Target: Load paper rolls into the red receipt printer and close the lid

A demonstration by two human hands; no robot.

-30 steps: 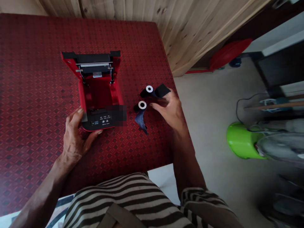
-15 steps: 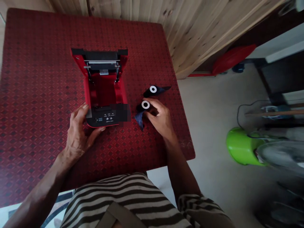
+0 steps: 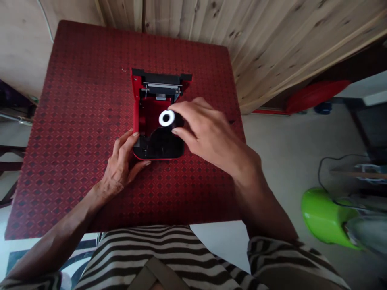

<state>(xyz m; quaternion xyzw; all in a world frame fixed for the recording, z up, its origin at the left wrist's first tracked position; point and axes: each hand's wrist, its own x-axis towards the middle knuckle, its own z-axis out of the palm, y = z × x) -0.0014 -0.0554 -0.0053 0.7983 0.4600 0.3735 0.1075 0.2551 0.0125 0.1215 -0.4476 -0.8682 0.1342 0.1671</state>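
Note:
A small red and black printer (image 3: pixel 137 117) stands on the table with its lid (image 3: pixel 161 78) raised toward the back, showing a red inner bay. My left hand (image 3: pixel 121 163) grips its front left corner, fingers on the side and thumb along the front edge. Between the thumb and fingers of my right hand (image 3: pixel 208 127) is a dark ribbon roll (image 3: pixel 171 117) with a white ring-shaped end, held above the bay. A loose dark piece, seemingly film from the roll, hangs over the front panel and covers its markings. My right hand hides the second roll, apart from a dark tip.
The table (image 3: pixel 90 100) has a red patterned cover and meets a wooden plank wall (image 3: pixel 193 24) at the back. On the floor to the right are a green bucket (image 3: pixel 323 217), a cable and a red object (image 3: pixel 317 94).
My right hand has lifted the nearer roll from the table and carried it left over the printer's bay. My left hand keeps its grip on the corner. The view has shifted.

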